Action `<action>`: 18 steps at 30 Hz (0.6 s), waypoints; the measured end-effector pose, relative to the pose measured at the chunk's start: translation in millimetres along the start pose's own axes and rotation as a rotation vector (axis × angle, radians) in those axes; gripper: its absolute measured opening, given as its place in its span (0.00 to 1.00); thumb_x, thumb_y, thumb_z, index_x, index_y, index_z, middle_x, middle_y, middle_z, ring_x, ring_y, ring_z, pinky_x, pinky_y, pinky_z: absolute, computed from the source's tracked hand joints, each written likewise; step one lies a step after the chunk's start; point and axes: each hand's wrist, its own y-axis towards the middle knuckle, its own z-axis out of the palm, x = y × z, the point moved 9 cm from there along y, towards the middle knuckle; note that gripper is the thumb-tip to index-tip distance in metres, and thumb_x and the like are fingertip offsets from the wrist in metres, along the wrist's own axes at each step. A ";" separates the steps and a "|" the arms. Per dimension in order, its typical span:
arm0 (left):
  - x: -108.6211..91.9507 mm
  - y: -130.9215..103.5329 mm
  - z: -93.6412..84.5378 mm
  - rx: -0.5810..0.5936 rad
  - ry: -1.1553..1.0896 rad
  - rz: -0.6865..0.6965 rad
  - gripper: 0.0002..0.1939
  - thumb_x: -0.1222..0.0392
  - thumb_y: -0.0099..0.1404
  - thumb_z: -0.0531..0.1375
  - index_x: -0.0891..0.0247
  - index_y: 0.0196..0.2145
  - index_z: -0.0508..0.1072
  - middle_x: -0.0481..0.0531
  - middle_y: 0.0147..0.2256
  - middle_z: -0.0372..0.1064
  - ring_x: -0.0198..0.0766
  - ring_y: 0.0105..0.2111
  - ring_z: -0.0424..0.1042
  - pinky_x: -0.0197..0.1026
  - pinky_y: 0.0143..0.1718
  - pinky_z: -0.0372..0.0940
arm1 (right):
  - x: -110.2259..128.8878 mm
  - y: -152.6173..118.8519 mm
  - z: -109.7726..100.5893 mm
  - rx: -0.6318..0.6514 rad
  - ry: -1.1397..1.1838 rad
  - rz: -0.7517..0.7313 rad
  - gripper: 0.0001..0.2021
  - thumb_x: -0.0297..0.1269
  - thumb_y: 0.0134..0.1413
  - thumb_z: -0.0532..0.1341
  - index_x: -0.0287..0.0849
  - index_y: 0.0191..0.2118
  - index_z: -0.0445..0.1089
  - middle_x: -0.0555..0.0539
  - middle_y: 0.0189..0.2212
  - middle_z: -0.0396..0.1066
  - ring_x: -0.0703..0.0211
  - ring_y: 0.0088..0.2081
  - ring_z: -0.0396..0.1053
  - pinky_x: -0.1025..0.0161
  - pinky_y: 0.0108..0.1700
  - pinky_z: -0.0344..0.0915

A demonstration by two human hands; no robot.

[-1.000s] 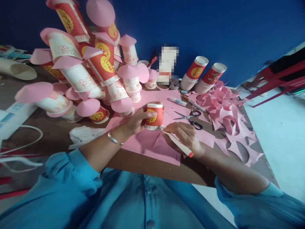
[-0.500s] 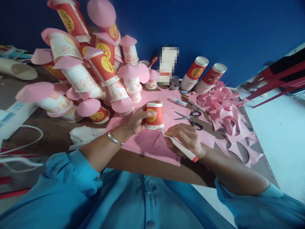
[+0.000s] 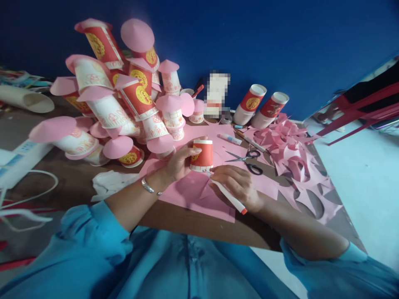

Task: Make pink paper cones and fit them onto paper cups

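A red paper cup [image 3: 204, 153] with a gold emblem and white bands is upside down in my left hand [image 3: 181, 161], whose thumb lies across its side. My right hand [image 3: 235, 185] is closed around a white marker [image 3: 229, 196] with an orange end. The marker's tip is at the white band along the cup's lower edge, where short marks show. Pink paper [image 3: 187, 193] lies beneath both hands. Black-handled scissors [image 3: 246, 159] lie open just beyond my right hand.
Stacked cups with pink cone tops [image 3: 107, 108] rise at the left. Two cup stacks [image 3: 249, 106] [image 3: 269, 110] stand at the back. Pink scraps [image 3: 293, 145] cover the table's right side. A glue stick [image 3: 229, 138] and crumpled white material [image 3: 112, 182] lie nearby.
The cup has turned in my left hand, so less of its emblem faces me. My right hand and the marker have shifted slightly left. The whole view has shifted a little.
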 end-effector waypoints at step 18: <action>-1.5 -1.5 -4.3 -0.039 0.035 0.016 0.29 0.52 0.55 0.76 0.60 0.53 0.78 0.54 0.44 0.80 0.42 0.41 0.77 0.42 0.43 0.72 | -10.9 -6.8 2.1 -0.023 -0.004 -0.036 0.14 0.35 0.69 0.64 0.42 0.58 0.70 0.42 0.39 0.81 0.53 0.41 0.82 0.58 0.43 0.79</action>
